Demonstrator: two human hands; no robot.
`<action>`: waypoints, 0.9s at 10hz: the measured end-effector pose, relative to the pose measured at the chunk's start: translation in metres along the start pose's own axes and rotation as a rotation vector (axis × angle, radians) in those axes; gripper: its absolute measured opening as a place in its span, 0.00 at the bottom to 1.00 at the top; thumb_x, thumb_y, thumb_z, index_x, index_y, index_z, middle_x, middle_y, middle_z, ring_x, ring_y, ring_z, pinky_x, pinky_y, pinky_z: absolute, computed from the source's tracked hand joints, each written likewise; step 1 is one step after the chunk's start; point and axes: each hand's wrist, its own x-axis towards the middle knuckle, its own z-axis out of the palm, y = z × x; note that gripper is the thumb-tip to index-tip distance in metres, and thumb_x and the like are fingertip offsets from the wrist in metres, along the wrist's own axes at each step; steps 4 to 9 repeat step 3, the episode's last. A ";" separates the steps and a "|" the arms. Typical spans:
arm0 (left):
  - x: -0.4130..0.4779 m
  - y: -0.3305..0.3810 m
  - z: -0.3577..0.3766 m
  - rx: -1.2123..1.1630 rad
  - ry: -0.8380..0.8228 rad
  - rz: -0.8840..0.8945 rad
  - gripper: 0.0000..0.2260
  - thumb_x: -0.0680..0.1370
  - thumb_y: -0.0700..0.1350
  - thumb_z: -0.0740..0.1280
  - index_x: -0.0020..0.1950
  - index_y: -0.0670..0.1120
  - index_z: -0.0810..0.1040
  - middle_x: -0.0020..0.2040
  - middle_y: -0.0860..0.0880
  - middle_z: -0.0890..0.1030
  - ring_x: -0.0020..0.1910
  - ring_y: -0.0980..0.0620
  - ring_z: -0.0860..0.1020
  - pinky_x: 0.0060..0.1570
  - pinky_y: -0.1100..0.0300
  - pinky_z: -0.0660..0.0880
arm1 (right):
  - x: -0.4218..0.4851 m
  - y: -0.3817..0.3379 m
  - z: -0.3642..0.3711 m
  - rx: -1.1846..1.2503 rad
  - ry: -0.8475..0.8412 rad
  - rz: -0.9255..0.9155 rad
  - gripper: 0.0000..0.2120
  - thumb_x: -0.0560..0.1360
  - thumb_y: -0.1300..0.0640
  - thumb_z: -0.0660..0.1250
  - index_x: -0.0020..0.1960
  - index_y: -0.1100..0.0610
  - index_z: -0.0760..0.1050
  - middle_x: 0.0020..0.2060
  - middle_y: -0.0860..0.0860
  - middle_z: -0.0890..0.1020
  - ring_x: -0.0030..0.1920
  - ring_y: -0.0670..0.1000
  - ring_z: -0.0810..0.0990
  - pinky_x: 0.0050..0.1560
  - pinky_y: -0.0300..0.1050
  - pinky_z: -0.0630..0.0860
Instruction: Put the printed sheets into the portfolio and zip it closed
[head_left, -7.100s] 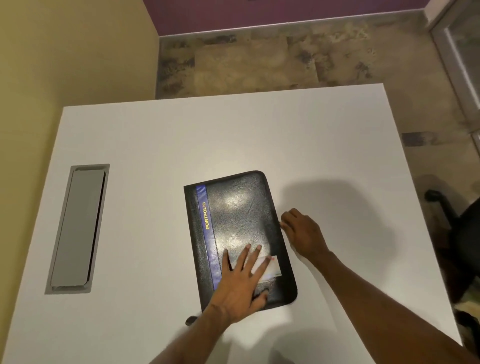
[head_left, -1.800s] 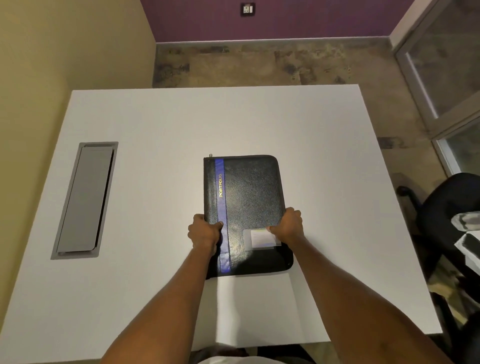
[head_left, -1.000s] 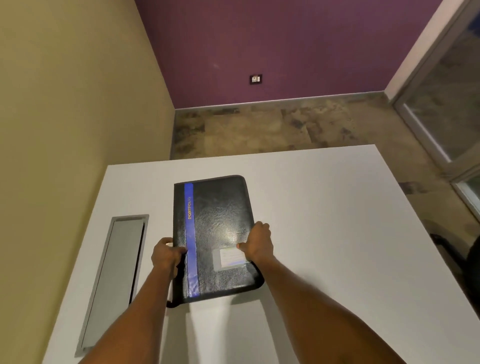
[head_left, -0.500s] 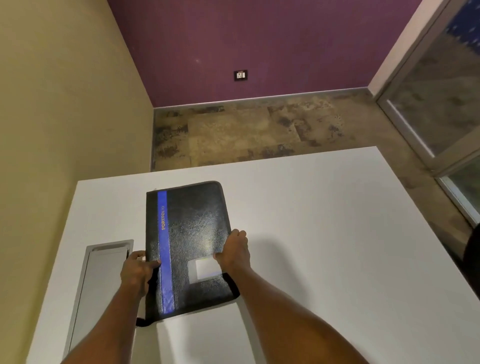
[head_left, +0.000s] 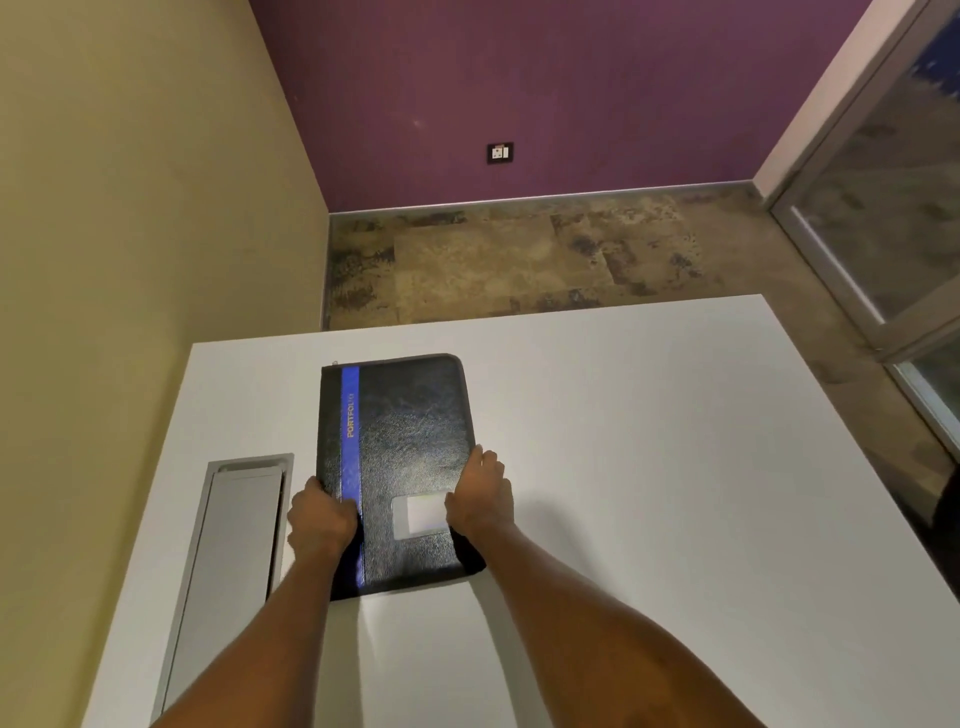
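Portfolio closed, flat on bench, left of centre frame. Left hand and right hand grip long edges. No sheets visible; task looks finished. Next: release.

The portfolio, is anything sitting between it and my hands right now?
Nothing visible does. The left hand grips the portfolio at its blue-striped left edge and the right hand grips its right edge, both directly on the closed cover. The white table around it shows only a grey cable hatch at the left.
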 end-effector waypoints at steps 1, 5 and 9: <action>-0.019 -0.003 0.004 0.145 0.007 0.104 0.25 0.80 0.46 0.68 0.75 0.38 0.69 0.71 0.36 0.73 0.73 0.33 0.70 0.70 0.34 0.69 | -0.008 0.003 -0.003 -0.090 0.042 -0.108 0.31 0.78 0.56 0.63 0.78 0.64 0.58 0.71 0.58 0.69 0.69 0.58 0.72 0.68 0.51 0.71; -0.063 -0.006 0.010 0.318 0.011 0.328 0.28 0.85 0.51 0.61 0.82 0.41 0.61 0.84 0.42 0.59 0.84 0.42 0.56 0.81 0.37 0.53 | -0.042 0.008 -0.012 -0.217 0.043 -0.266 0.35 0.83 0.47 0.58 0.83 0.62 0.49 0.83 0.59 0.54 0.82 0.58 0.56 0.82 0.56 0.55; -0.063 -0.006 0.010 0.318 0.011 0.328 0.28 0.85 0.51 0.61 0.82 0.41 0.61 0.84 0.42 0.59 0.84 0.42 0.56 0.81 0.37 0.53 | -0.042 0.008 -0.012 -0.217 0.043 -0.266 0.35 0.83 0.47 0.58 0.83 0.62 0.49 0.83 0.59 0.54 0.82 0.58 0.56 0.82 0.56 0.55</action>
